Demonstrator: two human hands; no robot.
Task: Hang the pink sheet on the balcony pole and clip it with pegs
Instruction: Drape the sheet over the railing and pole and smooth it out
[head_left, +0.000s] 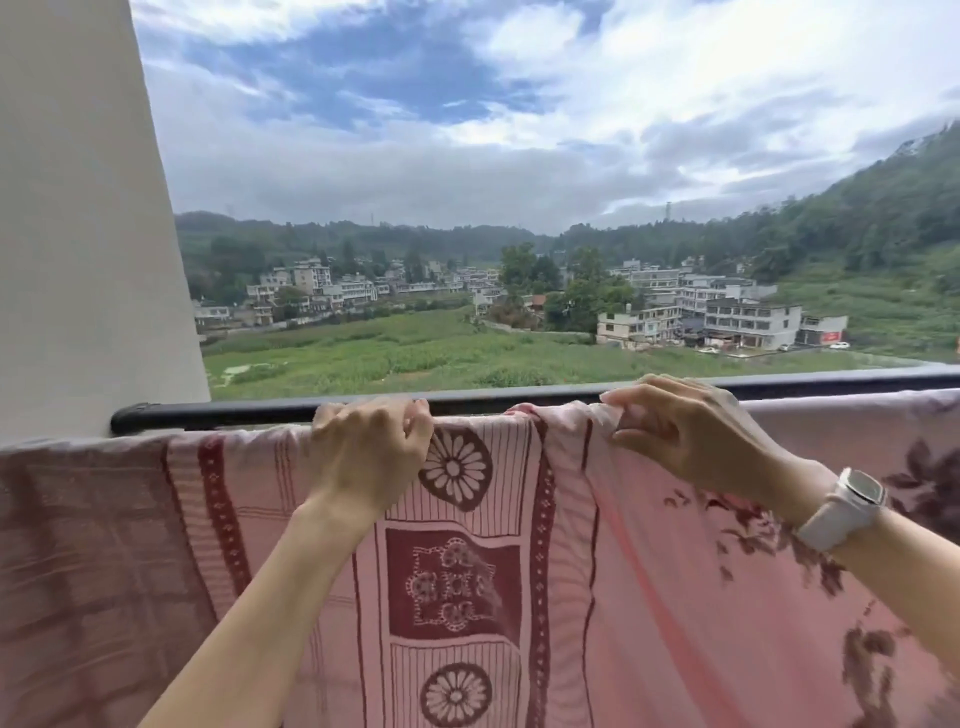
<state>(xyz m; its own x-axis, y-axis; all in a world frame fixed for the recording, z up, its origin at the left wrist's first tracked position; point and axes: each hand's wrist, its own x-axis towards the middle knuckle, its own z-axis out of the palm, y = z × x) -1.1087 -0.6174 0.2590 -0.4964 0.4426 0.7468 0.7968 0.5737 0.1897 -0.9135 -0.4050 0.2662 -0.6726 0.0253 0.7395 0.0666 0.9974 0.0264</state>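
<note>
Both my hands on the sheet's top edge.
Left hand (371, 447) and right hand (685, 431) grip the pink sheet (519, 571), draped along the left-to-right balcony pole (234, 412).

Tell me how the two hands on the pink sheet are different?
The right hand has a white watch on its wrist; the left hand has a bare wrist. The left hand curls over the top edge; the right hand pinches a bunched fold. Both hold the pink sheet at the black pole.
</note>
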